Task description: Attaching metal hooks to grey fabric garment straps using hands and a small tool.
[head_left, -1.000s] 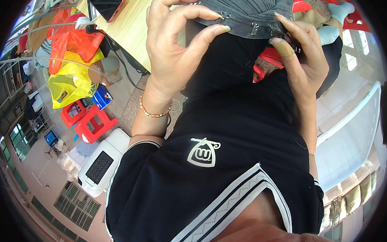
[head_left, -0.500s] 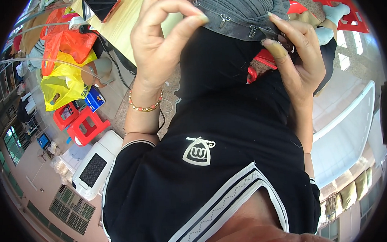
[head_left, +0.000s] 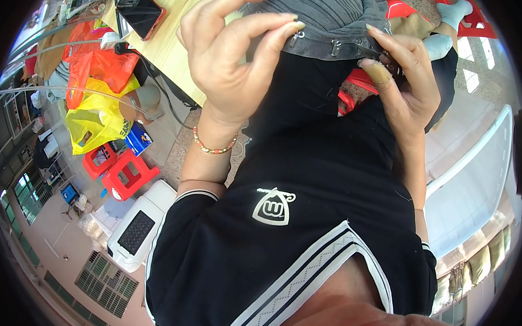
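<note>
Grey ribbed fabric [head_left: 325, 14] lies over my lap at the top, with a darker band [head_left: 320, 49] along its near edge. Small metal clasps [head_left: 336, 48] hang along that band. My left hand [head_left: 234, 60] is above the fabric's left part, thumb and forefinger pinched beside one clasp; whatever they hold is too small to make out. At the band's right end my right hand [head_left: 406, 80] is closed around a small dark metal tool [head_left: 371, 51], apparently snips, its pointed tip toward the band. The palm and fingers hide most of the tool.
A light wooden table [head_left: 173, 42] with a phone [head_left: 141, 15] stands at upper left. Beside it are orange and yellow plastic bags [head_left: 98, 114], a red stool [head_left: 129, 174] and a white bin [head_left: 142, 224]. Another person's foot [head_left: 454, 12] rests at upper right, near a white plastic panel [head_left: 474, 181].
My left hand has moved right along the band, its fingertips now beside a clasp. My right hand stays nearly in place with the tool. The whole view has shifted slightly.
</note>
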`<action>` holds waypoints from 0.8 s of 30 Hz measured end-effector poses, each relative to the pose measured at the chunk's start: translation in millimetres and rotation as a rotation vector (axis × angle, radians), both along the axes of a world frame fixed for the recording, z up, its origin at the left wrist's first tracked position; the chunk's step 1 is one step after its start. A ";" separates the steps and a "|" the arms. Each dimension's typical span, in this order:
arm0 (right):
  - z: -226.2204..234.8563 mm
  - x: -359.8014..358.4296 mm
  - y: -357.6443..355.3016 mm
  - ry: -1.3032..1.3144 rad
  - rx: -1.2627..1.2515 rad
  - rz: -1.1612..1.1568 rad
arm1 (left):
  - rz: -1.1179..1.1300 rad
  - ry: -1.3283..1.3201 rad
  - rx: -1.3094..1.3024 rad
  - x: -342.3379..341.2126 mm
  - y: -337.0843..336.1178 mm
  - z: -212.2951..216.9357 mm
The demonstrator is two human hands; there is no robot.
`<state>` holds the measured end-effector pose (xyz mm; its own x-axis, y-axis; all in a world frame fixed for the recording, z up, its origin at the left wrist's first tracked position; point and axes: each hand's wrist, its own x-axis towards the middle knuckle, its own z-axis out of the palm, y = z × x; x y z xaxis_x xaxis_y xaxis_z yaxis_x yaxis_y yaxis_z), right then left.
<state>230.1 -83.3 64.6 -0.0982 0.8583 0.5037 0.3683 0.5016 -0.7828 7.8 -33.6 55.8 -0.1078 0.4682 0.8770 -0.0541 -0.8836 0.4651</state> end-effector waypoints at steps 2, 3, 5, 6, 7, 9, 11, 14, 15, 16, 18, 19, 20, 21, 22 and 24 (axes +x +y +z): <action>0.8 2.5 -1.5 0.020 -0.026 -0.012 | 0.410 0.822 -0.194 -17.1 -22.0 24.1; 1.5 3.4 -2.4 0.038 -0.048 -0.008 | 0.347 0.776 -0.274 -17.6 -24.3 24.4; 0.9 7.0 -3.0 0.040 -0.052 -0.013 | 0.093 0.355 -0.541 -20.1 -31.3 16.6; -0.1 9.2 -2.9 0.037 -0.054 -0.013 | 0.019 0.257 -0.464 -24.4 -26.2 15.2; -1.9 12.5 -2.7 0.024 -0.033 -0.025 | -0.132 0.159 -0.521 -19.1 -27.4 23.9; -6.8 18.7 -5.1 0.026 -0.074 -0.037 | -0.316 0.091 -0.550 -15.6 -29.3 38.0; -10.2 25.9 -8.5 0.050 -0.154 -0.034 | -0.247 0.328 -0.428 -18.5 -19.8 37.4; -18.7 26.9 -6.2 0.150 -0.146 -0.075 | 0.333 0.796 -0.269 -2.0 -8.5 32.9; -20.9 30.2 -6.5 0.149 -0.140 -0.059 | 0.254 0.545 -0.550 6.5 -9.5 35.4; -22.0 30.7 -7.4 0.155 -0.143 -0.063 | 0.173 0.291 -0.819 14.5 -10.7 38.0; -20.0 30.8 -9.0 0.180 -0.192 -0.046 | 0.252 0.577 -0.496 -19.2 6.0 5.6; -19.9 29.3 -9.4 0.178 -0.196 -0.049 | 0.348 0.661 -0.429 -21.1 7.0 5.4; -19.5 26.4 -9.3 0.189 -0.219 -0.036 | 0.373 0.665 -0.354 -21.7 11.5 1.7; -19.5 24.7 -9.2 0.199 -0.242 -0.022 | 0.371 0.665 -0.357 -21.0 14.1 -2.1; -21.1 24.4 -7.1 0.193 -0.224 0.001 | 0.328 0.566 -0.394 -21.0 15.3 -5.0; -19.2 21.5 -6.0 0.186 -0.232 0.010 | 0.252 0.377 -0.418 -18.2 19.8 -8.6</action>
<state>251.6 -89.3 45.4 -0.0317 0.9520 0.3045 0.2038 0.3044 -0.9305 -10.3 -13.8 47.2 0.0220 0.7811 0.6241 0.3677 -0.5868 0.7214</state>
